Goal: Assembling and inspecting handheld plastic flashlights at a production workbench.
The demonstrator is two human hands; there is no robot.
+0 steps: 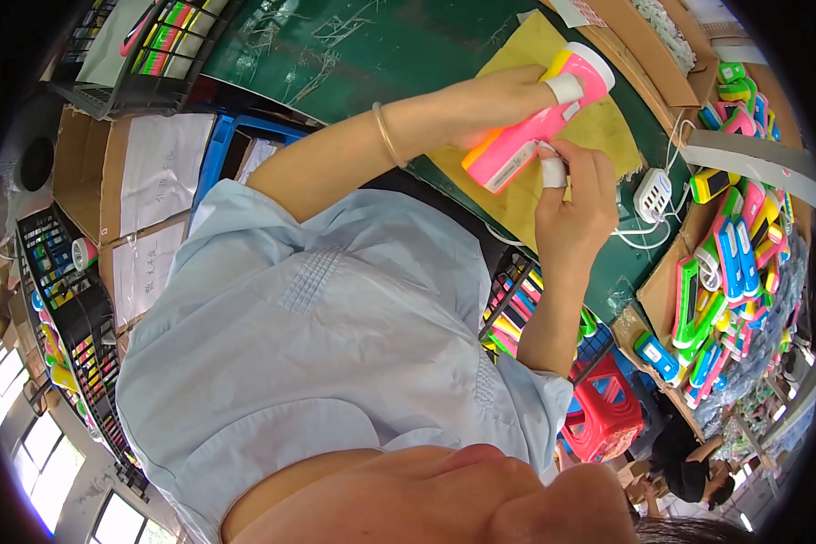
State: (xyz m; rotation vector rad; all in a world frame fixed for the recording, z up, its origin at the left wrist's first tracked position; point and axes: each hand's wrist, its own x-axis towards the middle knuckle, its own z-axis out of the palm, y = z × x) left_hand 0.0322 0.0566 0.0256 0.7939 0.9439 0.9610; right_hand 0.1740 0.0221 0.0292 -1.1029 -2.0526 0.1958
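A pink and yellow flashlight (pixel 515 152) with a white head lies tilted over a yellow cloth (pixel 621 136). My left hand (pixel 494 104) is wrapped around its body, the thumb, covered in white tape, along its upper side. Close to the lower half of the flashlight is my right hand (pixel 580 195), its fingers bent together and one wrapped in white tape. The right fingertips meet the flashlight's side at a small pale spot; what they pinch there is too small to make out.
On the green table (pixel 335 54) a white multi-port charger (pixel 653 195) with cables sits right of the cloth. Cardboard boxes (pixel 666 290) of colourful flashlights line the right. Black crates (pixel 109 95) stand left, a red stool (pixel 598 417) lower right. Another person (pixel 684 458) is beyond it.
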